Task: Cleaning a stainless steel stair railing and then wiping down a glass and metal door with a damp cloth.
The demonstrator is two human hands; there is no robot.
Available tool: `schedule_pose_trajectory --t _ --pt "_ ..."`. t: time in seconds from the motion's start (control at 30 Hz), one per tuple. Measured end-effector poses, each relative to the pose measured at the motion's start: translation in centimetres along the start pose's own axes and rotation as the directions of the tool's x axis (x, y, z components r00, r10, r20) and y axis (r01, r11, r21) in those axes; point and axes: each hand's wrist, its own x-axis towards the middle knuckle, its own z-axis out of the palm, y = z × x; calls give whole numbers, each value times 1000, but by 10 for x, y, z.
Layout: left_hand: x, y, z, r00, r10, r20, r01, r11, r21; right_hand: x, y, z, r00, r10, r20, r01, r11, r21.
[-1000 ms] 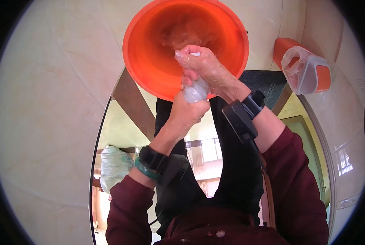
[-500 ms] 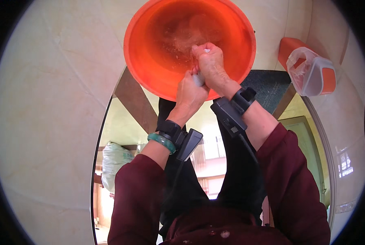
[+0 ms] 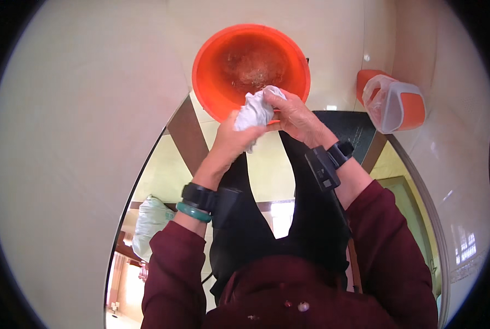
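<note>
Hidden beneath a crumpled white cloth (image 3: pixel 254 111): most fingers of the left grip (image 3: pixel 231 137), with only thumb and back of the hand in plain sight. Hard to follow, too, at the right grip (image 3: pixel 297 115): thumb pressed on the cloth's upper end, some fingers tucked behind the folds. Clamped on the cloth from both sides, left and right alike. Held bunched at the near edge of an orange basin (image 3: pixel 204 82), blocking a stretch of rim there; contact between cloth and rim impossible to judge. Lost against black trousers (image 3: pixel 322 225): the outline of the dark box at the left wrist, just beside a green bangle (image 3: pixel 194 212). Cut off by the lower edge: both maroon sleeves (image 3: pixel 173 279).

Inside the basin, water (image 3: pixel 256 68), rippled and flecked with pale bubbles, bottom hard to make out. Off to the right, well apart from the basin, an orange-and-white bin (image 3: pixel 413 111), lined with a clear plastic bag (image 3: pixel 374 96) draped over the rim; interior visible only in part. At lower left, a pale sack (image 3: pixel 150 225), contents hidden.

On the sack, faint greenish marks, illegible. On a dark panel (image 3: pixel 346 126) near the basin, light specks, too small to read.
</note>
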Motion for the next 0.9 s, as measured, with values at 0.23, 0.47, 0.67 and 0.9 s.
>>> schedule_pose_trajectory --t 0.23,0.47,0.67,0.9 --pt "-77 15 27 970 201 -133 -241 824 -513 -76 -38 32 992 -108 71 126 931 -343" --pt "-126 -26 28 837 315 -449 -456 854 -251 -138 -43 47 960 -266 87 256 710 -656" --pt "-182 -33 23 915 168 -368 -366 729 -578 -169 -26 42 967 -220 131 255 779 -572" --pt "-233 -88 25 866 422 -269 -499 685 -532 -191 53 100 924 78 374 253 609 -752"
